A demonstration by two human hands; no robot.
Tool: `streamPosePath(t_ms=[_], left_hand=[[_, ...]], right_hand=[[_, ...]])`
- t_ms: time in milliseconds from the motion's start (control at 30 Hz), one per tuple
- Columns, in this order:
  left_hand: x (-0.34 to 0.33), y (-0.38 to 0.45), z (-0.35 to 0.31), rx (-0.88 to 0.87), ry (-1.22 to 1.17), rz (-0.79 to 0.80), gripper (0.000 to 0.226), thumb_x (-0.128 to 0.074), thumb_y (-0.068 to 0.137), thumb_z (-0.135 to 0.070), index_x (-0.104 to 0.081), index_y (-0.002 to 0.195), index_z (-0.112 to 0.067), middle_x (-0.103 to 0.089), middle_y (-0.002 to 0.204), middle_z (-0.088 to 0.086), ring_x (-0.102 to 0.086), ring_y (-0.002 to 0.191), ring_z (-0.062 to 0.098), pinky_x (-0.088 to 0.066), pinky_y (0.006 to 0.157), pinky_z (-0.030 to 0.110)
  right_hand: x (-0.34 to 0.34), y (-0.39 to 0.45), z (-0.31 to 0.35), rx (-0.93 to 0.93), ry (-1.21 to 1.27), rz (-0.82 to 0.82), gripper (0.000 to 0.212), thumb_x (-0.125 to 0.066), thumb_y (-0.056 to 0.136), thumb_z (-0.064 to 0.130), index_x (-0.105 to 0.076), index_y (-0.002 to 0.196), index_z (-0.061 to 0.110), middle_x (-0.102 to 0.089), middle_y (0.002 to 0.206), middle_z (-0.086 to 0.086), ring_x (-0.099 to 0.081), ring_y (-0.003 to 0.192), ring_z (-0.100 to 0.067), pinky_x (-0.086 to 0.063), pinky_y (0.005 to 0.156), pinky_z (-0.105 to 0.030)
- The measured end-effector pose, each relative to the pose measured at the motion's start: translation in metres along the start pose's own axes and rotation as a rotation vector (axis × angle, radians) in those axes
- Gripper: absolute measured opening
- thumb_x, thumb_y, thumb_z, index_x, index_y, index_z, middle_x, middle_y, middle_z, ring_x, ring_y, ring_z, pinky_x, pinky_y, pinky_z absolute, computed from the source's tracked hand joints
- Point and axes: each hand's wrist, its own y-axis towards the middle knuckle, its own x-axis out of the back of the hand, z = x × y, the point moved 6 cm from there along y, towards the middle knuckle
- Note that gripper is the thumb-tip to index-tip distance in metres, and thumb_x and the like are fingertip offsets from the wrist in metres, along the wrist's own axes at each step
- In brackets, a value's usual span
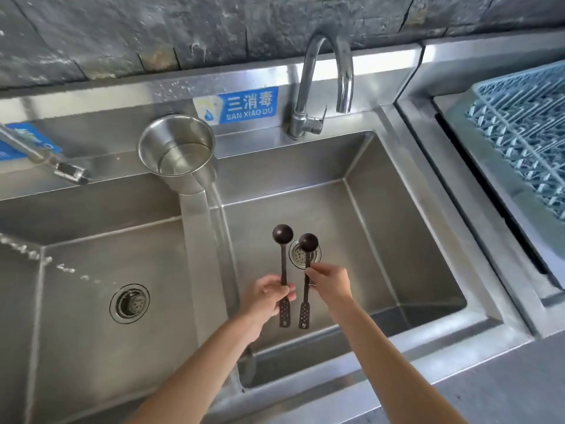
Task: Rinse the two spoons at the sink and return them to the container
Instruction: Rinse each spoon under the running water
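A blue sign [248, 105] on the steel backsplash was read as "三消毒 / SAN XIAO DU", with a water-drop emblem at its left end. A second blue label [27, 142] at far left was partly hidden behind a tap; its writing could not be read.

Two dark spoons were noted, each with a small round bowl, a thin stem and a flat perforated handle end. The left spoon [283, 275] was held in the left hand [266, 298], fingers curled around its stem. The right spoon [306, 280] was pinched at mid-stem by the right hand [331, 284], fingertips pressed together on it. Both were held bowl-away, side by side and just apart, over the right basin [397, 240], the right spoon's bowl above the drain strainer [301, 254].

The steel container [177, 148] was seen upright on the divider ledge between the two basins, holding some water. The gooseneck faucet [324, 84] stood behind the right basin. Open room was seen across the basin floor around the spoons. A blue dish rack [519, 133] sat beyond the right rim.
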Motion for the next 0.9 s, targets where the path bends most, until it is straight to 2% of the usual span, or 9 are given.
streamPosePath(t_ms=[133,233,333,433,533,567,733,833,900], left_hand=[[-0.025,0.052,0.032,0.027,0.076,-0.130,0.016,-0.063,0.093,-0.012,-0.069,0.082,-0.022,-0.072,0.082,0.004,-0.067,0.092,0.027,-0.048,0.088,0.039],[-0.024,0.087,0.057,0.078,0.089,-0.233,0.031,-0.059,0.092,-0.003,-0.069,0.071,-0.024,-0.069,0.080,0.003,-0.061,0.081,0.024,-0.045,0.075,0.033],[-0.016,0.113,0.077,0.104,0.087,-0.313,0.026,-0.061,0.090,0.002,-0.078,0.089,-0.016,-0.075,0.089,0.004,-0.069,0.083,0.023,-0.054,0.073,0.027],[-0.002,0.133,0.100,0.167,0.107,-0.367,0.029,-0.063,0.089,0.004,-0.074,0.094,-0.022,-0.072,0.081,0.002,-0.067,0.072,0.017,-0.054,0.056,0.016],[0.013,0.152,0.130,0.244,0.172,-0.401,0.023,-0.070,0.085,-0.004,-0.079,0.102,-0.017,-0.078,0.099,0.007,-0.072,0.098,0.025,-0.057,0.090,0.027],[0.016,0.156,0.138,0.279,0.178,-0.411,0.023,-0.071,0.085,-0.006,-0.079,0.105,-0.016,-0.078,0.103,0.007,-0.072,0.101,0.025,-0.056,0.094,0.030],[0.020,0.163,0.158,0.327,0.175,-0.465,0.023,-0.072,0.087,-0.007,-0.078,0.107,-0.016,-0.077,0.107,0.006,-0.070,0.103,0.024,-0.055,0.097,0.036],[0.021,0.163,0.166,0.351,0.152,-0.529,0.020,-0.076,0.083,-0.006,-0.080,0.100,-0.017,-0.076,0.101,0.004,-0.068,0.095,0.020,-0.050,0.085,0.024],[0.021,0.163,0.167,0.356,0.166,-0.556,0.019,-0.079,0.080,-0.006,-0.080,0.094,-0.019,-0.076,0.097,0.004,-0.069,0.091,0.020,-0.050,0.080,0.023]], right_hand=[[-0.003,0.048,-0.046,-0.152,-0.018,0.003,0.016,-0.076,0.080,0.012,-0.080,0.071,0.026,-0.078,0.072,0.001,-0.077,0.078,-0.023,-0.064,0.082,-0.045],[-0.016,0.072,-0.071,-0.239,-0.046,0.033,0.032,-0.076,0.084,0.005,-0.070,0.061,0.026,-0.074,0.071,-0.002,-0.077,0.084,-0.029,-0.063,0.087,-0.047],[-0.036,0.097,-0.091,-0.282,-0.087,0.083,0.024,-0.075,0.087,0.003,-0.072,0.072,0.021,-0.072,0.077,-0.005,-0.077,0.088,-0.030,-0.063,0.087,-0.046],[-0.061,0.115,-0.107,-0.257,-0.162,0.125,0.010,-0.077,0.086,0.008,-0.076,0.086,0.018,-0.075,0.084,-0.006,-0.078,0.086,-0.026,-0.063,0.087,-0.044],[-0.086,0.132,-0.125,-0.177,-0.268,0.179,0.006,-0.079,0.084,0.017,-0.076,0.084,0.023,-0.078,0.087,-0.002,-0.077,0.087,-0.022,-0.061,0.090,-0.043],[-0.092,0.135,-0.131,-0.165,-0.289,0.189,0.006,-0.079,0.084,0.019,-0.078,0.088,0.022,-0.079,0.089,-0.001,-0.076,0.087,-0.021,-0.061,0.091,-0.043],[-0.097,0.137,-0.137,-0.177,-0.234,0.189,0.009,-0.083,0.083,0.014,-0.080,0.091,0.018,-0.079,0.083,0.000,-0.078,0.074,-0.015,-0.065,0.082,-0.040],[-0.095,0.136,-0.137,-0.174,-0.214,0.170,0.010,-0.082,0.084,0.010,-0.081,0.092,0.014,-0.079,0.083,-0.003,-0.078,0.075,-0.016,-0.066,0.079,-0.038],[-0.097,0.136,-0.138,-0.155,-0.240,0.144,0.010,-0.083,0.083,0.011,-0.082,0.092,0.014,-0.078,0.082,0.000,-0.077,0.075,-0.014,-0.066,0.078,-0.037]])
